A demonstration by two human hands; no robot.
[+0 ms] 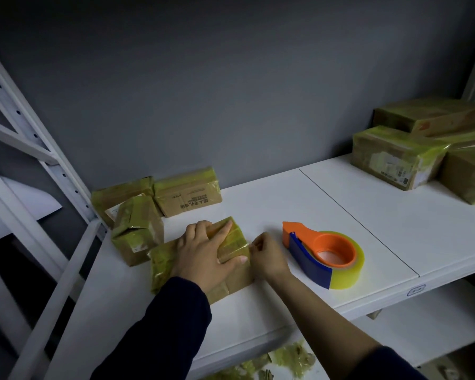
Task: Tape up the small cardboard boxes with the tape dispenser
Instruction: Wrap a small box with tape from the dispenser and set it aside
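Box (233, 240) under flat, spread left hand (203, 253); right hand (268, 256) in pinch on its tape (246, 246).

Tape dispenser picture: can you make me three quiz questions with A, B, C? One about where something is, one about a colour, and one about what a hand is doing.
1. Where is the tape dispenser?
A) on the white shelf, to the right of both hands
B) on top of a box
C) in a hand

2. What colour is its round middle?
A) pink
B) orange
C) black

3. What is the left hand doing?
A) lifting the dispenser
B) pressing flat on the box
C) hanging off the shelf

Answers:
1 A, it sits on the shelf and no hand touches it.
2 B, the ring is orange, next to a blue body.
3 B, its fingers lie spread on the box, while the right hand seems to pinch the tape at the box's edge.
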